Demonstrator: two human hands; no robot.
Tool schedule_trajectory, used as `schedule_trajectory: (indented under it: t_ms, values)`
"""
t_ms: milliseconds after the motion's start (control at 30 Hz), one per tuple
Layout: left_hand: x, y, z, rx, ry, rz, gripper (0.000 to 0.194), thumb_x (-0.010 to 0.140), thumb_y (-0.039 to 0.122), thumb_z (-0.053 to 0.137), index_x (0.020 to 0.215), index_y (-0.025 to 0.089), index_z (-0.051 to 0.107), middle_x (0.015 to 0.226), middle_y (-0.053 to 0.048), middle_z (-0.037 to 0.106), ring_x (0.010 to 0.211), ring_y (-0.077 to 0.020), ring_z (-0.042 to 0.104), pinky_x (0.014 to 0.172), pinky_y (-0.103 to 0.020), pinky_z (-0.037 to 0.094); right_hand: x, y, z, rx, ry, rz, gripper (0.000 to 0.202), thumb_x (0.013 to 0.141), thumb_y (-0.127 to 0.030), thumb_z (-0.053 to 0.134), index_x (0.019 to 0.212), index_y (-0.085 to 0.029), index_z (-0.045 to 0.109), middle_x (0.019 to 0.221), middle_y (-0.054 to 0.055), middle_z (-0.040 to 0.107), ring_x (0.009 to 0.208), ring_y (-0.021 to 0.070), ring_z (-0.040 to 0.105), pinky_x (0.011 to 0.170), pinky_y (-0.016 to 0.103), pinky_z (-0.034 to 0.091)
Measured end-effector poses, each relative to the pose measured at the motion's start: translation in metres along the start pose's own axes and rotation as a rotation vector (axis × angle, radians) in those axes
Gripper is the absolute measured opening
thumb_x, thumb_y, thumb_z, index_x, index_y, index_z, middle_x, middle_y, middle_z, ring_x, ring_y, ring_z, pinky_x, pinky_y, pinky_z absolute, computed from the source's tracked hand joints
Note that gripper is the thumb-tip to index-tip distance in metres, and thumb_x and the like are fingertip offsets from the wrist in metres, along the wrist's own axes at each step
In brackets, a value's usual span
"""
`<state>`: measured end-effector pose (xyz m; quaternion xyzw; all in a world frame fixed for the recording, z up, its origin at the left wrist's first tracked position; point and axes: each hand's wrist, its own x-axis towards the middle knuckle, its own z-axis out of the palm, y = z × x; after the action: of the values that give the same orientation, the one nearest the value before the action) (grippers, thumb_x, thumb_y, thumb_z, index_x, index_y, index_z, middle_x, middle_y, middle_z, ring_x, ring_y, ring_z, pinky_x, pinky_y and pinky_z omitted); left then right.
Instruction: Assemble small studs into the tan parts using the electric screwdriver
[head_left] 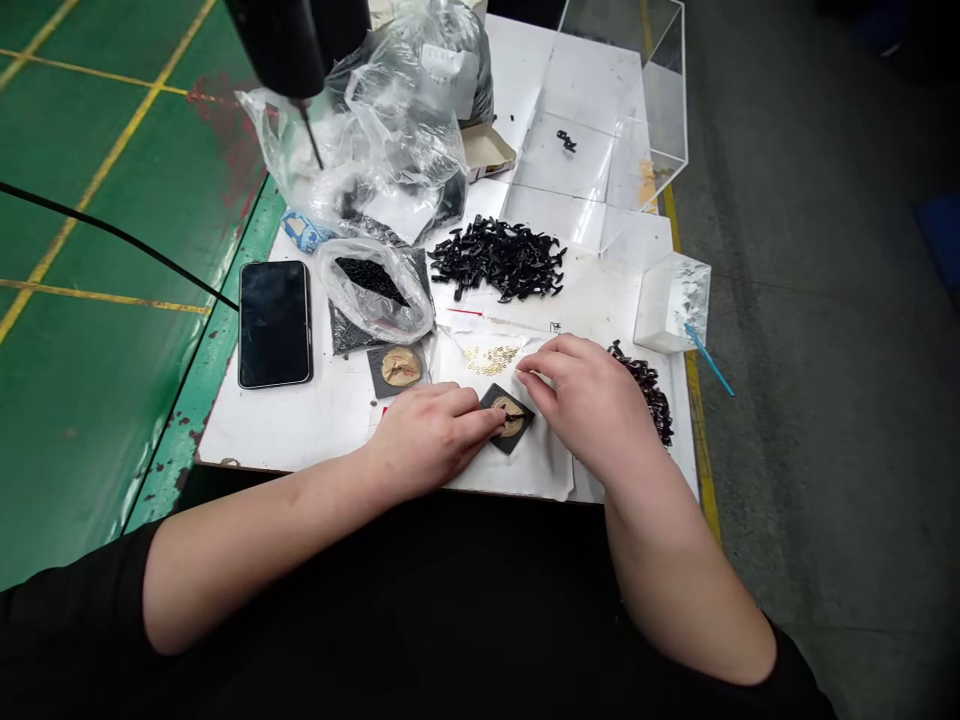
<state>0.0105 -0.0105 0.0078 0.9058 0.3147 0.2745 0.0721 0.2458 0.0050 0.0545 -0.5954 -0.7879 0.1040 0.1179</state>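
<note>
My left hand (435,435) pinches a small black plastic part (514,416) against the round tan face of a dark square block (507,443), which lies on white paper. To the right of that block is my right hand (589,400), thumb and forefinger closed together. Whatever sits between those fingertips is too small to make out. Many tiny gold rings (491,359) are scattered on the paper just beyond the block, beside the right fingertips. A second dark block with a tan disc (400,367) lies beyond my left hand.
A heap of black parts (499,258) lies farther back, another heap (651,390) right of my right hand. An open bag of black granules (371,280), a phone (274,324), a clear box (585,160) and a white cup with blue stick (673,300) surround them. A black powered driver (289,45) hangs upper left.
</note>
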Motion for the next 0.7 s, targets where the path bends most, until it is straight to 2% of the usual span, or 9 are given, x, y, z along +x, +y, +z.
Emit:
schedule_trajectory:
  t_ms: [167, 333, 567, 700]
  values:
    - [-0.001, 0.001, -0.001, 0.015, -0.043, -0.003, 0.024, 0.114, 0.034, 0.06, 0.116, 0.024, 0.082, 0.082, 0.0, 0.067, 0.072, -0.0168, 0.062, 0.063, -0.033, 0.043, 0.017, -0.009, 0.001, -0.187, -0.123, -0.04, 0.022, 0.107, -0.025, 0.065, 0.104, -0.022, 0.087, 0.113, 0.008, 0.082, 0.109, 0.0303, 0.071, 0.093, 0.043, 0.051]
    - [-0.001, 0.002, -0.002, 0.017, -0.06, -0.023, 0.023, 0.114, 0.035, 0.061, 0.116, 0.025, 0.082, 0.081, -0.001, 0.066, 0.072, -0.0167, 0.06, 0.063, -0.033, 0.041, 0.022, -0.013, 0.0, -0.264, -0.167, -0.069, 0.022, 0.106, -0.025, 0.065, 0.1, -0.021, 0.086, 0.111, 0.01, 0.081, 0.103, 0.0284, 0.068, 0.087, 0.042, 0.045]
    - [-0.002, 0.002, 0.002, 0.027, -0.044, -0.015, 0.021, 0.113, 0.035, 0.062, 0.111, 0.025, 0.081, 0.079, -0.001, 0.064, 0.069, -0.0176, 0.058, 0.06, -0.034, 0.041, 0.022, -0.009, 0.006, -0.286, -0.057, -0.163, 0.017, 0.1, -0.022, 0.072, 0.087, -0.023, 0.083, 0.099, 0.009, 0.081, 0.09, 0.0275, 0.065, 0.076, 0.043, 0.04]
    - [-0.003, 0.001, 0.002, 0.031, -0.054, -0.013, 0.019, 0.112, 0.034, 0.063, 0.112, 0.026, 0.08, 0.08, 0.0, 0.064, 0.071, -0.0182, 0.06, 0.06, -0.036, 0.042, 0.021, -0.004, 0.01, -0.219, -0.012, -0.176, 0.018, 0.099, -0.019, 0.07, 0.085, -0.023, 0.081, 0.097, 0.009, 0.081, 0.089, 0.0269, 0.066, 0.077, 0.043, 0.044]
